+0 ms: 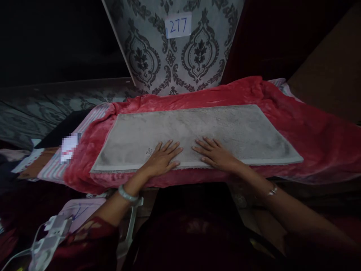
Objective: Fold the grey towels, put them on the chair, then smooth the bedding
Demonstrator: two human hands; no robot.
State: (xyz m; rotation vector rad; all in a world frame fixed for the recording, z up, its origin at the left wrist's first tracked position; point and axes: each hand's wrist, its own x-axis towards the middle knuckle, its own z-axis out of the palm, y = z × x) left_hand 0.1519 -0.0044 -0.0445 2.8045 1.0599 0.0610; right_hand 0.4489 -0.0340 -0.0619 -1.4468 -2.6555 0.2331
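A grey plush mat [194, 124] lies spread flat, its pale front hem [270, 161] running along the near edge. Under it is a red fleece blanket [299, 124]. My left hand [161, 159] rests palm down near the mat's front edge, fingers spread and touching the grey pile. To its right, my right hand [216, 152] also lies flat on the mat with its fingers apart. Neither hand holds anything. A small dark mark shows on the mat just left of my left hand.
Patterned wallpaper with a paper marked 277 [178, 25] rises behind. A large dark screen [62, 41] stands at the back left. A striped cloth [58, 170] shows at the left end. At the lower left are a white power strip [52, 241] and a pink stool-like surface [84, 207].
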